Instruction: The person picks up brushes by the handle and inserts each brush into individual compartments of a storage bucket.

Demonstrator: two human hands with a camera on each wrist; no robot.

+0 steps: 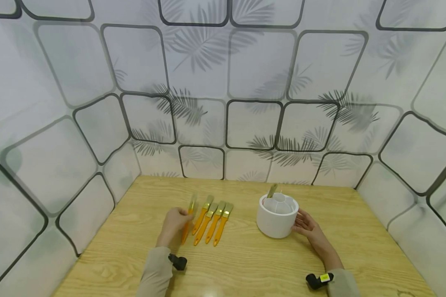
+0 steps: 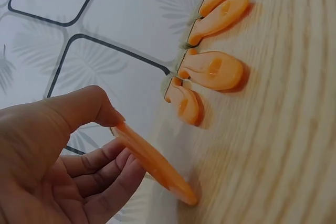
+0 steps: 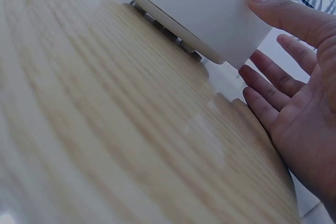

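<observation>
My left hand (image 1: 174, 222) pinches an orange-handled paintbrush (image 1: 186, 233) between thumb and fingers. In the left wrist view that handle (image 2: 157, 166) is tilted, its end close to the tabletop, while the other fingers curl loosely behind it. Just right of it, several similar flat paintbrushes (image 1: 221, 225) lie side by side, bristles pointing away from me. My right hand (image 1: 309, 226) rests against the right side of a white round organizer (image 1: 276, 225). In the right wrist view its thumb lies on the white wall (image 3: 210, 14), with the fingers extended near the lower edge.
One brush (image 1: 271, 191) stands in the organizer, bristles up, beside its inner dividers. A wood-grain table (image 1: 245, 264) carries everything. Patterned cloth walls (image 1: 252, 123) rise behind the table and on both sides.
</observation>
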